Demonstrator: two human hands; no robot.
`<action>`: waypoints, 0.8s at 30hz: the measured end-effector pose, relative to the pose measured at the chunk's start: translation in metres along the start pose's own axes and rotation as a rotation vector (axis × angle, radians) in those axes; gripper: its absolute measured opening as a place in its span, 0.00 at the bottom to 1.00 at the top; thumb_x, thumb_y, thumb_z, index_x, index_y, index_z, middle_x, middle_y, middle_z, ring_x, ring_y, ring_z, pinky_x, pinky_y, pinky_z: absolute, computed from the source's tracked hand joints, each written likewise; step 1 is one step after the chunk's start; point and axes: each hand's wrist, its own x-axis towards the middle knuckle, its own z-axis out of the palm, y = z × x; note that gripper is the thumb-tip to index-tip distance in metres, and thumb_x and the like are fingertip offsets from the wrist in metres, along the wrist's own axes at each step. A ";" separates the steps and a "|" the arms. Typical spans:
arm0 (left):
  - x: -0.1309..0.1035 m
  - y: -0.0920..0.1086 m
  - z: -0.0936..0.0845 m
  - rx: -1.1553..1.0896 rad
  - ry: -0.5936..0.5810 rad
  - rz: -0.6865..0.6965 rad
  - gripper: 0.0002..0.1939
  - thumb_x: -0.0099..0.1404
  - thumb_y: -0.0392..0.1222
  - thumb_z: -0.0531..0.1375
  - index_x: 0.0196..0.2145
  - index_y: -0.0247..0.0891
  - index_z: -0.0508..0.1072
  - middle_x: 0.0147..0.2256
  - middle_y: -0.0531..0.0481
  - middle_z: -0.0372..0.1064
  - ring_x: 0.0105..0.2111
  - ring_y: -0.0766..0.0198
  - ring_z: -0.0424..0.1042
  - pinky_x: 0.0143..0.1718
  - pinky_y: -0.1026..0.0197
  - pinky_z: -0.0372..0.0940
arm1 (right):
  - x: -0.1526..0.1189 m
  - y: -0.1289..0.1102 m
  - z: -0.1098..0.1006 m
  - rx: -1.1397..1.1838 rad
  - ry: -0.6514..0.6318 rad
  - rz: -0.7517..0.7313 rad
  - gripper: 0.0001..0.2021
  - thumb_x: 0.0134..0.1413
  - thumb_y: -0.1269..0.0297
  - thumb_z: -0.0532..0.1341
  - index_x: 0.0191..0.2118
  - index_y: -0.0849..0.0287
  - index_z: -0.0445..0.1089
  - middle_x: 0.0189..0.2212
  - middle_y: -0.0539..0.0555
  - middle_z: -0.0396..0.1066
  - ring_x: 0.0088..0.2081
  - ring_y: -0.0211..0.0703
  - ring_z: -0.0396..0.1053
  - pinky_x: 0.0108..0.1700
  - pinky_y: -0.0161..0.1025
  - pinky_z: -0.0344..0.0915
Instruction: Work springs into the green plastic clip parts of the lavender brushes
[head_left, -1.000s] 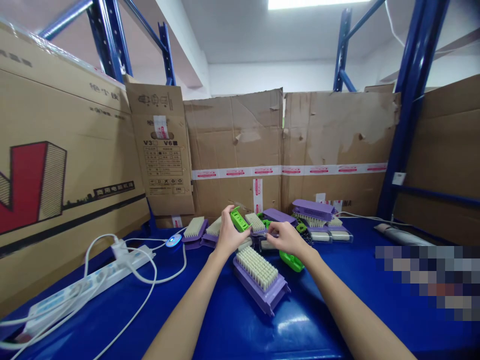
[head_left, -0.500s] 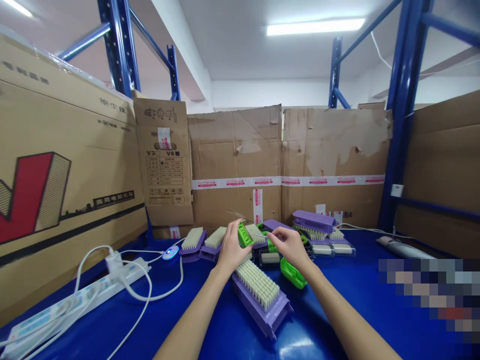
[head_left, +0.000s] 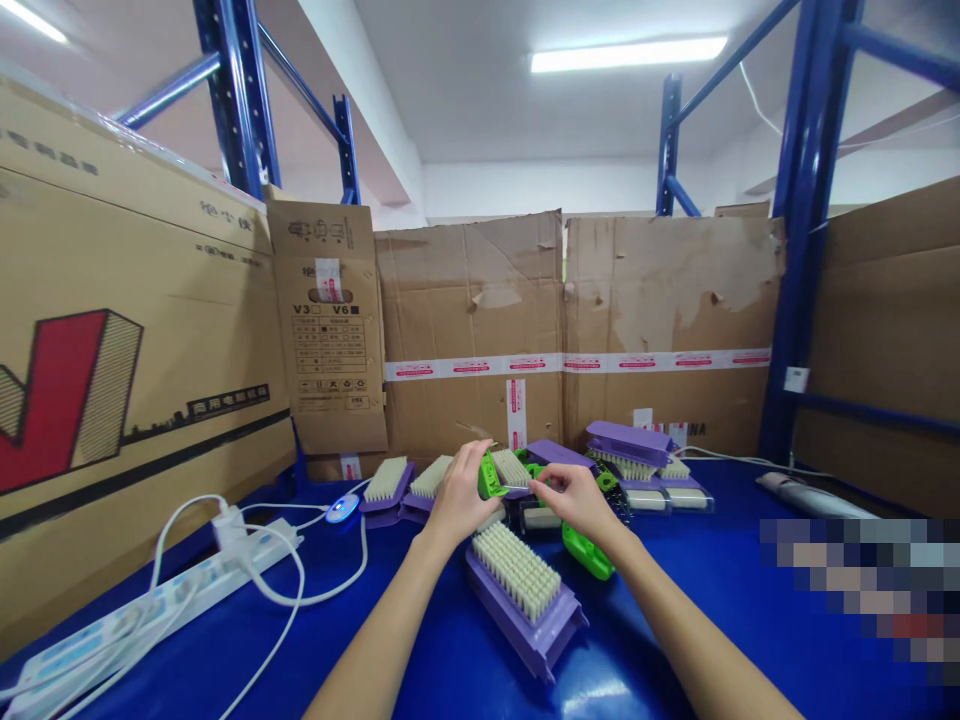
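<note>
Since half a second ago, the small bright-green moulded plastic piece [head_left: 491, 478] has turned a little to a narrower profile, and the thin, shiny, metal-looking rod [head_left: 517, 487] has swung from a slant to nearly level. Its far end now meets, or passes just in front of, the green piece's lower part; I cannot tell which. That shift suggests the rod is being lined up with a particular spot on the piece.

Both are held above the table, near the middle of the view. The left hand [head_left: 459, 490] grasps the green piece between thumb and fingers, while the right hand [head_left: 576, 497] pinches the rod's near end with its fingertips.

Just below them lies a purple rectangular plastic block with cream bristle tufts [head_left: 517, 570], its tufts in dense, knobbly rows. Beside it, under the right wrist, rests a smooth, rounded, glossy green plastic shell [head_left: 588, 552]. Behind are more cream-tufted purple brushes [head_left: 385, 481], a ridged purple plastic tray [head_left: 628, 443] and pale cylindrical rollers [head_left: 645, 498]. All sit on a glossy blue tabletop [head_left: 450, 660], backed by scuffed, torn brown cardboard [head_left: 469, 290].
</note>
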 end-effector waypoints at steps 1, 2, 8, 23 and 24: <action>-0.001 0.001 0.000 0.002 -0.021 0.008 0.36 0.49 0.30 0.60 0.56 0.42 0.57 0.54 0.44 0.60 0.56 0.53 0.61 0.56 0.50 0.60 | -0.001 -0.002 0.002 0.000 -0.018 0.001 0.14 0.50 0.56 0.58 0.24 0.60 0.73 0.16 0.48 0.63 0.22 0.35 0.56 0.26 0.33 0.50; -0.001 0.002 0.001 0.005 -0.038 0.021 0.37 0.48 0.30 0.60 0.56 0.42 0.58 0.54 0.44 0.60 0.56 0.53 0.61 0.56 0.49 0.60 | -0.002 -0.003 0.005 -0.001 -0.037 0.002 0.14 0.51 0.57 0.58 0.24 0.60 0.73 0.17 0.48 0.64 0.22 0.35 0.57 0.26 0.33 0.50; -0.003 0.002 0.001 0.042 -0.025 0.047 0.37 0.48 0.29 0.58 0.57 0.43 0.57 0.54 0.43 0.60 0.55 0.52 0.61 0.56 0.47 0.59 | -0.007 -0.007 0.012 -0.008 -0.194 -0.016 0.18 0.54 0.55 0.56 0.21 0.61 0.71 0.16 0.48 0.63 0.21 0.34 0.56 0.25 0.32 0.48; 0.001 0.005 -0.006 0.061 0.019 0.012 0.36 0.45 0.30 0.60 0.53 0.43 0.60 0.48 0.46 0.63 0.50 0.52 0.65 0.52 0.50 0.63 | -0.003 -0.004 0.016 0.235 -0.211 0.064 0.19 0.51 0.54 0.57 0.22 0.64 0.73 0.15 0.47 0.57 0.21 0.32 0.49 0.24 0.32 0.45; 0.001 0.006 -0.006 0.038 0.006 -0.001 0.36 0.45 0.30 0.61 0.53 0.43 0.60 0.48 0.46 0.63 0.50 0.53 0.65 0.51 0.51 0.64 | -0.003 -0.004 0.015 0.232 -0.207 0.059 0.18 0.51 0.54 0.57 0.22 0.64 0.73 0.15 0.47 0.56 0.21 0.32 0.49 0.24 0.32 0.45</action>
